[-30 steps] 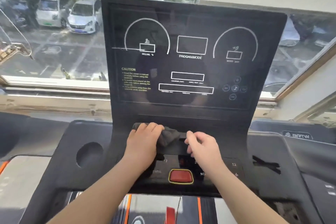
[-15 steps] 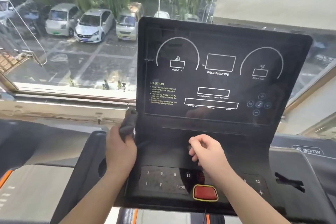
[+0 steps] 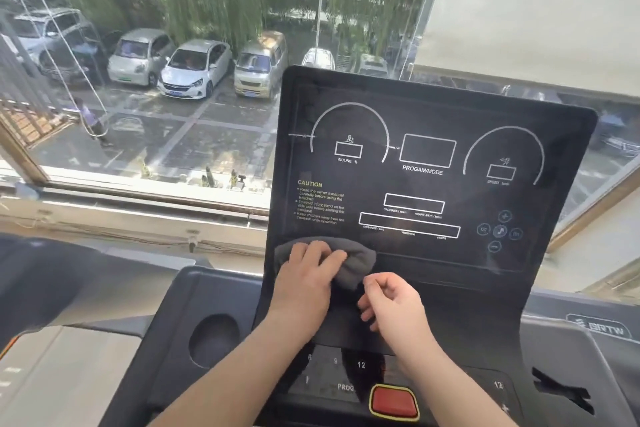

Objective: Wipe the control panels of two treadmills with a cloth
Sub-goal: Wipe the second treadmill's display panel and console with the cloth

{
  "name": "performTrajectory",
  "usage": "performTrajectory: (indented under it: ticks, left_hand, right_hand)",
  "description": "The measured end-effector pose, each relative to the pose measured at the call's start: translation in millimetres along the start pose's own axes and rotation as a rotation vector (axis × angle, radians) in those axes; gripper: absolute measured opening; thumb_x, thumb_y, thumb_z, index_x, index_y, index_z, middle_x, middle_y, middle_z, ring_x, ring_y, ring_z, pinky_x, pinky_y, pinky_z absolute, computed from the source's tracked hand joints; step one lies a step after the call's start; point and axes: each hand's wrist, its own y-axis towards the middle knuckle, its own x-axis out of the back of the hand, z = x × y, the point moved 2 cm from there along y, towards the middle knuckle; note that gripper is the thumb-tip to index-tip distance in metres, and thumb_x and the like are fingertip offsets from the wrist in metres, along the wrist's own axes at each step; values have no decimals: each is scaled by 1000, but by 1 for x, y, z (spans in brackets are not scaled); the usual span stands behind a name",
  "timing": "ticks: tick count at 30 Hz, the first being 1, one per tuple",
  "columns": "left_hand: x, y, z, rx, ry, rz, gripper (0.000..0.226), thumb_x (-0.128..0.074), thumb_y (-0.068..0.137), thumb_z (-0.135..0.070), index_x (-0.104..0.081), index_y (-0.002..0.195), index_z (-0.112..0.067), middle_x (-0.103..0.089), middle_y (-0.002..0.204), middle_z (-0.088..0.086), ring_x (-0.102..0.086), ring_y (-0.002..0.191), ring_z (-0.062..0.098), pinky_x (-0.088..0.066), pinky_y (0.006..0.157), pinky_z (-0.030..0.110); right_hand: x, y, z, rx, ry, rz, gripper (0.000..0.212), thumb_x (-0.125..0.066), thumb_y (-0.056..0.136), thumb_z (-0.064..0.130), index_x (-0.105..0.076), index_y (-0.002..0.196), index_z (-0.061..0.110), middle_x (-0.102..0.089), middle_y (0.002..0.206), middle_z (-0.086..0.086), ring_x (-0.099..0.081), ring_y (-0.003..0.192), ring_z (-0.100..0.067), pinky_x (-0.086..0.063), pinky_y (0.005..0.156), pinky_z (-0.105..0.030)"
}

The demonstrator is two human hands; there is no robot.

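The gray cloth (image 3: pixel 358 262) lies at the lower left part of the black control panel (image 3: pixel 427 107), under the yellow caution text. The left hand (image 3: pixel 306 282) rests on top of it, fingers close together, and presses it flat to the panel. The right hand (image 3: pixel 394 305) is just beside the cloth's lower right edge with fingers curled; I cannot tell if it pinches the cloth. A red button (image 3: pixel 394 401) sits lower, near the wrists.
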Motion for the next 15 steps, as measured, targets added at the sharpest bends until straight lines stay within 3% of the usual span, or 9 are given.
performTrajectory:
  ticks: [2,4,6,9,11,13,15]
  left_hand:
    - [14,10,14,-48,30,23,41,-47,85,-16,-69,119,-23,-61,108,0,-57,96,30,-57,55,44]
    - [37,28,26,5,48,-63,41,-56,84,-8,-68,120,-21,-62,109,4,-59,96,35,-58,56,46]
    - [59,55,31,157,10,-174,46,-64,82,1,-68,124,-16,-62,112,10,-57,99,39,-58,63,49]
    - [68,87,19,390,-72,-311,45,-66,87,-1,-67,129,-14,-61,116,14,-54,106,39,-52,85,50]
    - [56,84,3,464,-149,-358,46,-68,88,-6,-64,133,-15,-58,120,13,-51,108,37,-50,84,47]
    - [37,60,-10,336,-153,-305,53,-72,87,-14,-59,138,-16,-54,122,10,-49,107,34,-54,77,44]
    - [24,34,-9,56,-98,-107,65,-73,83,-24,-54,145,-20,-50,126,4,-50,108,31,-59,74,43]
  right_hand:
    - [-1,1,8,26,0,26,13,-59,104,18,-70,97,15,-70,69,-2,-59,54,-11,-46,50,-26]
    - [3,5,24,92,-6,47,12,-60,104,17,-70,98,18,-70,69,-1,-60,56,-10,-46,52,-25]
    - [9,12,48,187,-43,43,14,-58,103,12,-69,99,20,-69,72,-1,-60,57,-6,-46,52,-18]
    - [13,21,85,315,-93,39,16,-58,102,13,-68,96,23,-70,73,-1,-60,58,-4,-46,52,-14]
    - [12,22,100,387,-129,64,16,-58,101,13,-68,95,25,-71,77,-3,-62,64,-8,-50,55,-20]
    - [9,23,105,464,-207,62,16,-61,99,13,-68,96,28,-72,85,-3,-63,71,-7,-53,65,-21]
    - [12,27,111,593,-295,24,19,-63,98,11,-67,99,29,-69,96,6,-64,82,-3,-50,72,-18]
